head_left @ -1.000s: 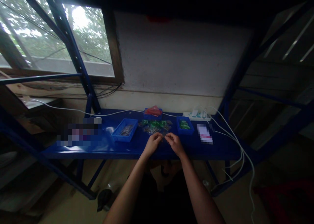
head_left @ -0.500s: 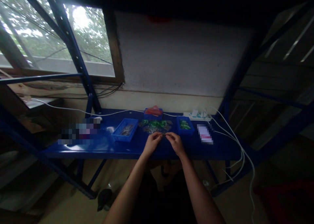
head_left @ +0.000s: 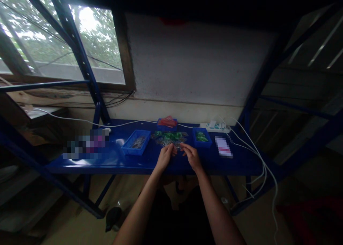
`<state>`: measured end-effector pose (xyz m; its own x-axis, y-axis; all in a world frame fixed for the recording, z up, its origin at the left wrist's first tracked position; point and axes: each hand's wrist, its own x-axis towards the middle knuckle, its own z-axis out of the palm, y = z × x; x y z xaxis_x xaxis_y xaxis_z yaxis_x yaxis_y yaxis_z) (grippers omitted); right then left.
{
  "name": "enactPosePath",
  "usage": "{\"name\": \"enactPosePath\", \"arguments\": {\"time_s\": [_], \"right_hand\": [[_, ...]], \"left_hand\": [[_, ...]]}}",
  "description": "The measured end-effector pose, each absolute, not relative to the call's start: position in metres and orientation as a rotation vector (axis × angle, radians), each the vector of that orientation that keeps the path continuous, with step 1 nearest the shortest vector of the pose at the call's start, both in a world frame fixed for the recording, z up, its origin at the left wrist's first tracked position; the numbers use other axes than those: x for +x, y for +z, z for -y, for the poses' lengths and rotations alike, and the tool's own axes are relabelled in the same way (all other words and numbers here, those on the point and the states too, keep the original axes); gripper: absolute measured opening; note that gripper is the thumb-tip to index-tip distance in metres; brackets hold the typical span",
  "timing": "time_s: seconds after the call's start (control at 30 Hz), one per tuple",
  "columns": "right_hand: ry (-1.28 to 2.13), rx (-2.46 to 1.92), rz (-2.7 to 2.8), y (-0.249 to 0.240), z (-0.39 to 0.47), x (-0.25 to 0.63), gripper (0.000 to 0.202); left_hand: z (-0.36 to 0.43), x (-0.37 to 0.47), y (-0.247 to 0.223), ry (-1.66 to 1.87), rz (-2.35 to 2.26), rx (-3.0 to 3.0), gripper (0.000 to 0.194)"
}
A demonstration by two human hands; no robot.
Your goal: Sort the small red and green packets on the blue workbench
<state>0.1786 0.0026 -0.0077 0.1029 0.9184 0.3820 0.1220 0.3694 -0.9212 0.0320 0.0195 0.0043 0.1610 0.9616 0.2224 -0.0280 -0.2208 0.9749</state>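
Thumb and fingers of my left hand (head_left: 164,157) are drawn in narrowly, and those of my right hand (head_left: 193,157) curl a little apart from them; whether either pinches something small, I cannot tell. Half a second ago the two sets of fingertips met over something thin; now a gap shows between them, so they no longer seem joined on one piece. Just beyond lies a flat heap of clear and green plastic packets (head_left: 170,135), mid-way along the blue metal desk (head_left: 112,164).

Left of the heap stands a shallow blue plastic tray (head_left: 132,152) of thin greyish pieces; right of it, a smaller blue tray (head_left: 203,144) with green packets. By the back edge sits a blue tray (head_left: 166,128) topped with crumpled red plastic (head_left: 167,121). Between my wrists and the front edge, blue surface gives some room; sideways, the two nearer trays bound my reach.
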Motion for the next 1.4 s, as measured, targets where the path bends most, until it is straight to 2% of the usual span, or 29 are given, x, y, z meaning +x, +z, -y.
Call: {"name": "enactPosePath", "arguments": {"time_s": [0.27,0.77,1.1,1.4], "right_hand": [[0.808,-1.068,1.339,-0.007,-0.002,0.177,0.028],[0.794,-1.077,1.334,-0.009,-0.004,0.177,0.022],[0.547,-1.128,1.4,-0.016,-0.012,0.179,0.014],[0.816,-1.04,1.41,-0.006,-0.001,0.177,0.027]], "left_hand": [[-0.019,0.033,0.002,1.212,-0.957,1.495,0.033],[-0.018,0.034,0.003,1.178,-0.955,1.52,0.03],[-0.016,0.033,0.005,1.238,-0.956,1.625,0.027],[-0.014,0.032,0.005,1.298,-0.874,1.708,0.022]]}}
